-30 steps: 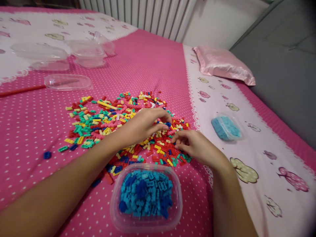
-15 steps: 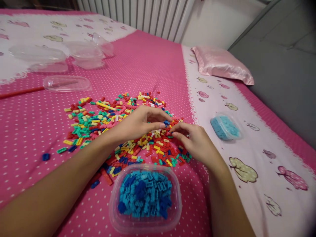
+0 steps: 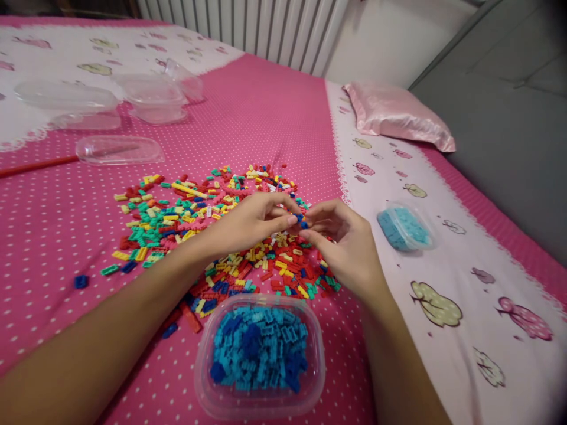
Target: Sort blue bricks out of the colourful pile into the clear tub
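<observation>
Left hand (image 3: 250,224) pinching blue bricks (image 3: 300,219); right hand (image 3: 348,245) apparently steadying, grip unclear; tub (image 3: 261,406) sitting close, likely for reach.

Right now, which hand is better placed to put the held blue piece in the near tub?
Left, probably: the left hand appears to pinch the blue piece, while the right hand is close beside it, grip unclear. The near tub sits between the forearms, so reach barely favours either.

White radiator (image 3: 248,32) by pale wall (image 3: 376,53) — grey padded headboard (image 3: 500,112), right — dark shape (image 3: 97,8) top left, perhaps furniture.
</observation>
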`<action>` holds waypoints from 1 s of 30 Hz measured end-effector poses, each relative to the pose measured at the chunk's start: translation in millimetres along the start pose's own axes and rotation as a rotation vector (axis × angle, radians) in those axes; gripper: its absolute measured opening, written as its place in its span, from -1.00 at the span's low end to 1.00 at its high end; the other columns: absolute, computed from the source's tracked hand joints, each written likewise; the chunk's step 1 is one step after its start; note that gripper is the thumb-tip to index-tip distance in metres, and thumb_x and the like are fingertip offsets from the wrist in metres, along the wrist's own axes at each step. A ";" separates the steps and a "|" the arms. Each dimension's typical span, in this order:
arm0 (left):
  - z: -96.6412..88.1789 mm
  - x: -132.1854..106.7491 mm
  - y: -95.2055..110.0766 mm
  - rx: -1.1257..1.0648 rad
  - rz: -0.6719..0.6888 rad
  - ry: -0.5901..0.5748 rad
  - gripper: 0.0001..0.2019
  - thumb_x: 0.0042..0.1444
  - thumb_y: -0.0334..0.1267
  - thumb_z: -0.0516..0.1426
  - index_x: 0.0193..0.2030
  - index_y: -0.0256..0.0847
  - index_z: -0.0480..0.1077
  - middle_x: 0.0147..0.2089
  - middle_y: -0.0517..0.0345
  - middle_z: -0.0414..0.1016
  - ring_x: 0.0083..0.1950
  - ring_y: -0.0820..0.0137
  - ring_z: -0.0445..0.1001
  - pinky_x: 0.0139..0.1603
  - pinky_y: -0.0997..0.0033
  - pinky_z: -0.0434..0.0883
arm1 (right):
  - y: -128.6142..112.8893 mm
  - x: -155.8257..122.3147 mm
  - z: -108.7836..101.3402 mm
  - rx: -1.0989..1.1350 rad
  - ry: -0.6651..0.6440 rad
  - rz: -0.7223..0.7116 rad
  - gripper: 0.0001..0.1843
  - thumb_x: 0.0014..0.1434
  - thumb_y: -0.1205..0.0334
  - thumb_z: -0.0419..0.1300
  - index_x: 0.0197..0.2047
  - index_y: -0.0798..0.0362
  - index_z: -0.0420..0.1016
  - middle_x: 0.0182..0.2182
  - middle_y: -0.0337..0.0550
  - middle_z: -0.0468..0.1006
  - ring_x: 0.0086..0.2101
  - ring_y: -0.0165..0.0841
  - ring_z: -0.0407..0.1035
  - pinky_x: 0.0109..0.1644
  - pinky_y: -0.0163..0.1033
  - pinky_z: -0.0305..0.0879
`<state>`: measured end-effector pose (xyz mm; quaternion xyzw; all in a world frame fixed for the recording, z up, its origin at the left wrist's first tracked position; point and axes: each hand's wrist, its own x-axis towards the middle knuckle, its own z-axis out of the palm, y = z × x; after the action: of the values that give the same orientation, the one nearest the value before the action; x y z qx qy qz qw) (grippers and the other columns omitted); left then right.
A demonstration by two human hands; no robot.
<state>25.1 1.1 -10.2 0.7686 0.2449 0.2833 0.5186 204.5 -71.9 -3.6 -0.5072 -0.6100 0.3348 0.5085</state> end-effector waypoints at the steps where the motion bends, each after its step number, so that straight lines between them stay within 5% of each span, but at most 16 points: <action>1: 0.3 0.1 -0.9 -0.009 0.001 -0.007 -0.85 0.28 -0.22 0.13 -0.13 -0.27 0.42 -0.36 0.15 0.58 -0.36 0.43 0.56 -0.40 0.53 0.39 | 0.2 -0.3 0.8 -0.018 -0.009 0.000 -0.80 0.10 0.26 0.38 -0.25 -0.03 0.43 -0.33 -0.25 0.58 -0.33 -0.36 0.50 -0.18 -0.18 0.48; 15: -0.9 -0.5 7.5 -0.065 -0.008 0.033 -0.87 0.05 -0.37 0.31 -0.25 -0.30 0.49 -0.32 0.07 0.66 -0.29 0.37 0.65 -0.28 0.46 0.55 | 3.1 -0.2 3.2 -0.062 0.001 0.067 -0.68 0.03 0.21 0.42 -0.21 -0.03 0.37 -0.41 -0.29 0.54 -0.38 -0.36 0.49 -0.24 -0.19 0.45; 22: -1.6 -2.3 10.4 0.206 0.104 0.055 -0.75 -0.03 -0.33 0.39 -0.19 -0.31 0.54 -0.36 0.11 0.63 -0.33 0.39 0.60 -0.32 0.49 0.49 | 1.7 -1.6 2.8 -0.140 -0.014 0.058 -0.70 -0.01 0.44 0.31 -0.23 -0.04 0.36 -0.44 -0.32 0.52 -0.41 -0.37 0.48 -0.29 -0.22 0.43; 30: -1.6 -3.1 12.6 0.361 0.164 0.063 -0.82 0.02 -0.30 0.37 -0.29 -0.30 0.50 -0.36 0.13 0.61 -0.33 0.39 0.58 -0.31 0.51 0.43 | 1.8 -2.6 3.1 -0.160 -0.019 0.044 -0.70 -0.02 0.48 0.27 -0.23 -0.03 0.39 -0.43 -0.30 0.53 -0.41 -0.37 0.48 -0.28 -0.21 0.43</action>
<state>22.8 -4.2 1.5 0.8573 0.2442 0.3000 0.3398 201.9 -73.6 -6.8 -0.5564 -0.6282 0.3009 0.4530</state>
